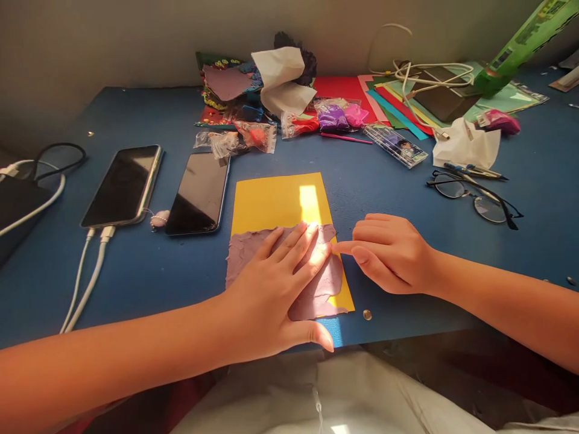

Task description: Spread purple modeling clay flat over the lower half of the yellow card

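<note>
A yellow sheet of card [266, 202] lies on the blue table, its lower part covered by a thin, uneven layer of mauve modelling clay [244, 253]. My left hand [284, 277] rests flat on the clay with fingers spread, the thumb reaching past the card's near edge. From the right, my right hand [389, 256] points its index finger at the card's right side. That fingertip touches the clay's edge, close to my left index finger. The other right fingers are curled, and nothing shows in them. Part of the clay is hidden under my left hand.
Two phones [124, 184] [199, 193] lie to the left, one with white cables attached. Behind the card are packets of clay [335, 114], coloured paper [393, 108] and a crumpled white sheet [284, 78]. Glasses [474, 196] and a pen [479, 172] lie at right.
</note>
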`<state>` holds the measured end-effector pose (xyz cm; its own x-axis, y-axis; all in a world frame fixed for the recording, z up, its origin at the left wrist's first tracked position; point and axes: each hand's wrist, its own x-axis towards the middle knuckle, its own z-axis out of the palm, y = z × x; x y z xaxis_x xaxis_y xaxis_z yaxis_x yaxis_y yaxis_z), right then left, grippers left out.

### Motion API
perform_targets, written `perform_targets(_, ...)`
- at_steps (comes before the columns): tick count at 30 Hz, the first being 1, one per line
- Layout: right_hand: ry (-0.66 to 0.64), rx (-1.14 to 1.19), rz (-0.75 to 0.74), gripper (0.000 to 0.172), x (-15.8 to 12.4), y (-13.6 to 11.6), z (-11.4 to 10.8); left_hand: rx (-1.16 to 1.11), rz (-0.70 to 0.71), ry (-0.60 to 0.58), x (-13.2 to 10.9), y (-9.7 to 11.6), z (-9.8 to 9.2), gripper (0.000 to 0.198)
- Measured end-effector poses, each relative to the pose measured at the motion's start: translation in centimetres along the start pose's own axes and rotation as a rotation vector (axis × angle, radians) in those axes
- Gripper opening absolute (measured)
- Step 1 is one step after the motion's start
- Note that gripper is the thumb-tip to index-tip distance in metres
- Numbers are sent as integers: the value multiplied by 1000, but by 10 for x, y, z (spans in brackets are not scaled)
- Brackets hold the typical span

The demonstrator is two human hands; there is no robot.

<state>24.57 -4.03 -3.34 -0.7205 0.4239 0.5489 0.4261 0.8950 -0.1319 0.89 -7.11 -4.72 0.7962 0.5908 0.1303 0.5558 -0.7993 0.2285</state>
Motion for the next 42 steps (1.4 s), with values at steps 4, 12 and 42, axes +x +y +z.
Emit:
perform_targets(4,16,19,15,46,-2,-1,-2,0,4,-8,-2,0,0,110)
perform_targets(12,-79,141,-32,47,-2,-12,-7,-253,-93,112,-12,-5,-13,67)
perform_targets(42,-230,-226,15,69,-5,-20,-12,-55,-29,92,-8,-3,-3,55)
